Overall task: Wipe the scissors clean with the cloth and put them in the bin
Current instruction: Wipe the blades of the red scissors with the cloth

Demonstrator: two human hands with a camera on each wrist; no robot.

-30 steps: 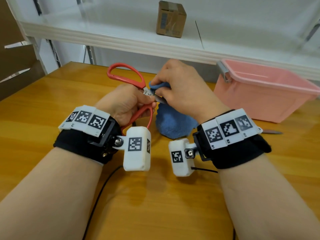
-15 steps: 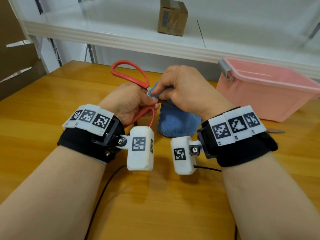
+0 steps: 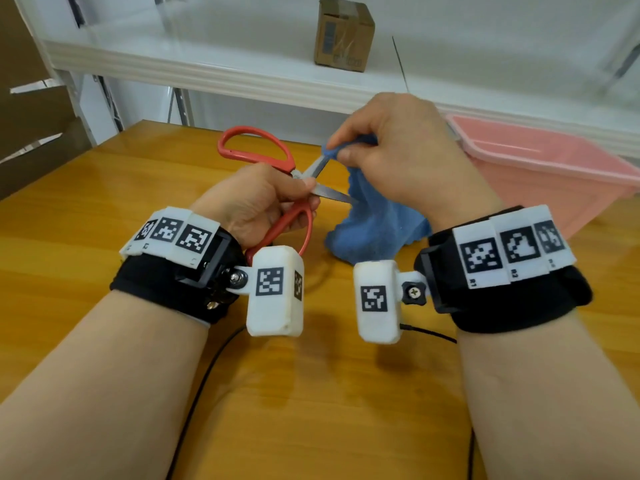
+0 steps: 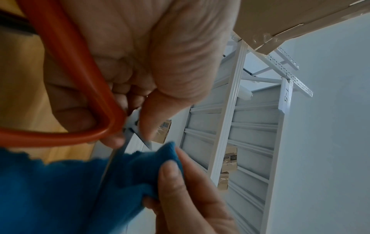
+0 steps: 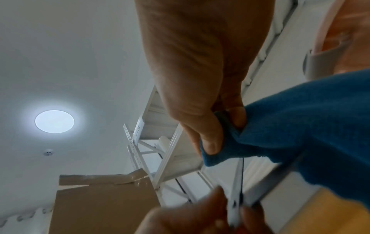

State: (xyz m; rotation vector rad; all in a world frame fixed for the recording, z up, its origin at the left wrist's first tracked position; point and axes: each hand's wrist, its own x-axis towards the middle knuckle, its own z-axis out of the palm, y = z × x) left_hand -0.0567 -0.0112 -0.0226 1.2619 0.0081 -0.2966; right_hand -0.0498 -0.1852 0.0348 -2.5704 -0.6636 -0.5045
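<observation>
My left hand [image 3: 263, 202] grips red-handled scissors [image 3: 256, 154] near the pivot, above the wooden table. Their two steel blades are spread apart and point to the right. My right hand [image 3: 391, 157] pinches a blue cloth [image 3: 377, 226] over the tip of the upper blade; the rest of the cloth hangs down to the table. In the left wrist view the red handle loop [image 4: 80, 88] crosses my palm and the cloth [image 4: 60, 190] covers the blades' ends. In the right wrist view my thumb presses the cloth [image 5: 300, 126] onto a blade. The pink bin [image 3: 554, 174] stands at the right.
A white shelf [image 3: 242, 74] runs along the table's [image 3: 104, 209] far edge, with a small cardboard box [image 3: 344, 32] on it. Larger cardboard [image 3: 31, 133] stands at the far left. Black cables [image 3: 204, 386] trail across the table near my forearms.
The scissor blades have opened apart. My right hand has slid with the cloth from near the pivot up and right to the upper blade's tip.
</observation>
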